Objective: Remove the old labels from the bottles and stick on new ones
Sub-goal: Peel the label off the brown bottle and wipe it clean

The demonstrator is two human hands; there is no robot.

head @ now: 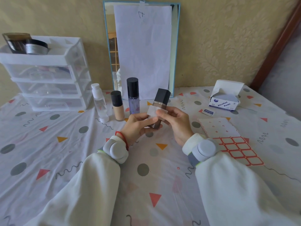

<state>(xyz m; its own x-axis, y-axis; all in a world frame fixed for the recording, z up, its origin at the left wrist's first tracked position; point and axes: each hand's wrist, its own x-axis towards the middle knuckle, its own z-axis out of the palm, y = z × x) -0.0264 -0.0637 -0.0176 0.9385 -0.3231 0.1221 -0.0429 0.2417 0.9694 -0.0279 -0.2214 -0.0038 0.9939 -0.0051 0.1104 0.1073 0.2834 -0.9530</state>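
A square brown bottle (160,104) with a black cap is held tilted above the table centre. My left hand (138,126) grips its lower body from the left. My right hand (176,123) pinches a white pad (152,112) against the bottle's front face. Behind stand a clear bottle with a white cap (99,103), a beige foundation bottle (117,106) and a tall lilac bottle with a black cap (133,95). A sheet of red-edged labels (239,150) lies to the right, partly under a peeled backing sheet (218,127).
An open box of alcohol pads (225,97) sits at the back right, with one sachet (208,112) in front of it. A white drawer unit (47,74) carrying jars stands at the back left. A mirror covered with paper (143,51) leans against the wall.
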